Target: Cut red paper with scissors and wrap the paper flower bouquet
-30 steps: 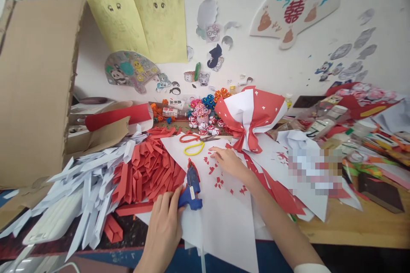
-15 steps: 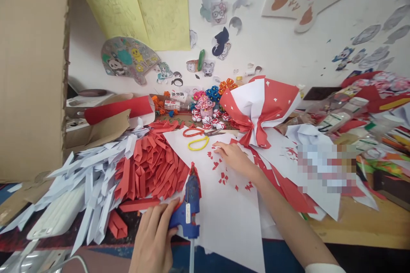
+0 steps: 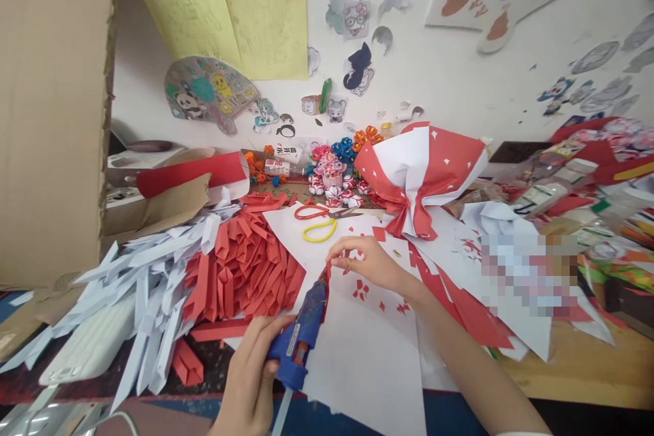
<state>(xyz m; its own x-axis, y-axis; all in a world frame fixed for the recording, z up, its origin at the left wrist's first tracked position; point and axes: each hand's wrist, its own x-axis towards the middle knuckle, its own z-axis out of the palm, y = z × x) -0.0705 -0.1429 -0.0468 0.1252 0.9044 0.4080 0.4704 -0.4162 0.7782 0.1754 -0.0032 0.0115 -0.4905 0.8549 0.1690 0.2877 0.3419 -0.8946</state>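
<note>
My left hand [image 3: 251,371] is closed around the handle of a blue glue gun [image 3: 306,330], with a pale glue stick [image 3: 282,414] coming out of its rear. The gun tilts up and to the right, over a white paper sheet [image 3: 365,368]. My right hand [image 3: 370,262] is closed in a pinch at the gun's red tip [image 3: 328,271]; whatever sits between thumb and forefinger is too small to make out. Small cut red paper pieces [image 3: 360,290] lie on the sheet beside and below this hand.
Scissors [image 3: 320,228] with red and yellow handles lie beyond my hands. Folded red paper strips [image 3: 250,266] and white ones [image 3: 158,286] are heaped at left. A red-and-white paper wrap [image 3: 422,177] stands behind my right hand. Cardboard [image 3: 51,116] rises at far left.
My right hand has left the red pieces on the sheet and come down-left to the glue gun's tip. The gun has tilted rightward, its tip nearing those fingers.
</note>
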